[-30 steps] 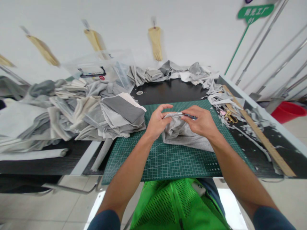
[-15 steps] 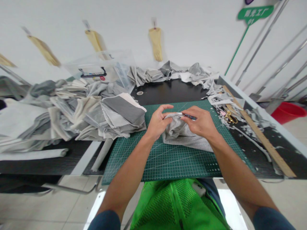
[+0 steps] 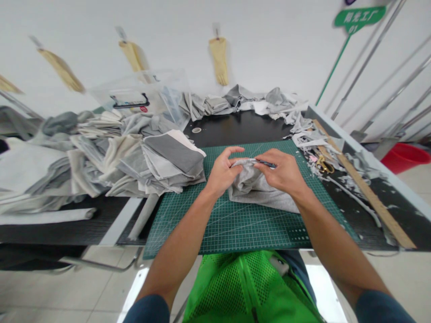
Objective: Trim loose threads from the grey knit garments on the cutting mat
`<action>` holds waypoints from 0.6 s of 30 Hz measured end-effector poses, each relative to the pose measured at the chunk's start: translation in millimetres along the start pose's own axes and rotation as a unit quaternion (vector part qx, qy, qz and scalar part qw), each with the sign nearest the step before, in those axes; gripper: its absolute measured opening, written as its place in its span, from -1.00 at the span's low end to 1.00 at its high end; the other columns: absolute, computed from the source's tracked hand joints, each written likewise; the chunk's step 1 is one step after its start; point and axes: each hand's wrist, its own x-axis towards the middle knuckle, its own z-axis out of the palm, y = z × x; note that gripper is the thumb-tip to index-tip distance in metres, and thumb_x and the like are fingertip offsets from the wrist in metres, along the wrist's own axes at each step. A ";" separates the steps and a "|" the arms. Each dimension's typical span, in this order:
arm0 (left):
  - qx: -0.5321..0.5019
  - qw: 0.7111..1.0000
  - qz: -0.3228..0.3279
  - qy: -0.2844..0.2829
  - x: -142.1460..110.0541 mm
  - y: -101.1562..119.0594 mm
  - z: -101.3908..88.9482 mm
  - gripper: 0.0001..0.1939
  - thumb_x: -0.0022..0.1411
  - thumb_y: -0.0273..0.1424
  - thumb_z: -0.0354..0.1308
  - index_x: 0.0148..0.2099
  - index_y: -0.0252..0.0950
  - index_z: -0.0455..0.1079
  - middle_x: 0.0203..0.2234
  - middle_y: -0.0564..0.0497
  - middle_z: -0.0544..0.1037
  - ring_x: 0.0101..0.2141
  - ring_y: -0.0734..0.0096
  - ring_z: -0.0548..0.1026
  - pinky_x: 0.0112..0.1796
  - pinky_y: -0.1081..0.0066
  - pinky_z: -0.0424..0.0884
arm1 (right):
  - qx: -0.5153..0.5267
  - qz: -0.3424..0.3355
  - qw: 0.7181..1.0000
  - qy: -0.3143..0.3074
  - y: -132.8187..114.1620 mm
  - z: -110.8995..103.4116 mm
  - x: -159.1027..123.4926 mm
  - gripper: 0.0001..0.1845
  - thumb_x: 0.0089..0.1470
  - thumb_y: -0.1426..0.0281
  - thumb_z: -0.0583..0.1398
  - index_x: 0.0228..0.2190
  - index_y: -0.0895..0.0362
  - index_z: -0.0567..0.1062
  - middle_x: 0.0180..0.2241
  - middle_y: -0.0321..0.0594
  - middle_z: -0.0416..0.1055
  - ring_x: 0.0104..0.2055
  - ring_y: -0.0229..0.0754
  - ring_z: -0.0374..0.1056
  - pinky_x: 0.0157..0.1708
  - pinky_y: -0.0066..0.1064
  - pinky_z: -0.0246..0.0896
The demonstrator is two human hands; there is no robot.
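Note:
A crumpled piece of light grey fabric (image 3: 247, 181) lies on the green cutting mat (image 3: 215, 233), its upper edge gathered and lifted between my hands. My left hand (image 3: 224, 170) pinches that edge between thumb and fingers, with the index finger raised and curved. From the right, my right hand (image 3: 279, 168) grips a slim dark-handled tool (image 3: 267, 163), held against the fabric's edge. The tool's tip is hidden at the cloth, so its exact kind cannot be made out.
Piles of folded grey fabric (image 3: 171, 157) stand at the left, before a clear plastic box (image 3: 134, 96). Scraps (image 3: 249, 98) line the back. On the right lie a wooden ruler (image 3: 373, 197), gold-handled scissors (image 3: 323, 166) and cut strips. A red bucket (image 3: 404, 157) stands beyond.
The tool's pale tip, visible earlier by the fabric edge, is now covered. Both hands keep almost the same place and hold.

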 end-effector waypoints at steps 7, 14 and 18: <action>0.015 1.000 -0.003 0.003 -0.4 1.4 1.8 -0.42 0.06 -0.57 0.25 0.16 -0.25 0.36 -0.23 -0.02 0.72 -0.34 0.40 0.64 -0.31 0.47 0.45 | 0.001 -0.002 1.000 -0.006 -1.3 -1.5 0.3 -0.87 0.25 0.32 0.35 -0.21 0.03 0.74 -0.21 -0.14 0.71 -0.15 -0.01 0.60 -0.10 -0.18 0.47; 0.038 0.999 -0.001 0.007 -2.2 2.3 3.5 -0.43 0.09 -0.56 0.25 0.17 -0.24 0.36 -0.22 -0.02 0.72 -0.37 0.41 0.63 -0.34 0.48 0.44 | 0.000 0.016 1.000 -0.017 -1.4 -1.2 0.4 -0.86 0.24 0.29 0.36 -0.21 -0.01 0.75 -0.21 -0.15 0.70 -0.15 0.01 0.59 -0.09 -0.16 0.47; 0.047 0.999 0.000 0.003 -1.8 0.9 2.5 -0.42 0.10 -0.56 0.24 0.19 -0.24 0.35 -0.23 -0.01 0.72 -0.40 0.44 0.60 -0.38 0.50 0.41 | 0.002 0.016 1.000 -0.020 -0.5 -0.8 0.2 -0.86 0.25 0.28 0.36 -0.21 -0.01 0.75 -0.22 -0.15 0.70 -0.15 0.01 0.59 -0.10 -0.16 0.47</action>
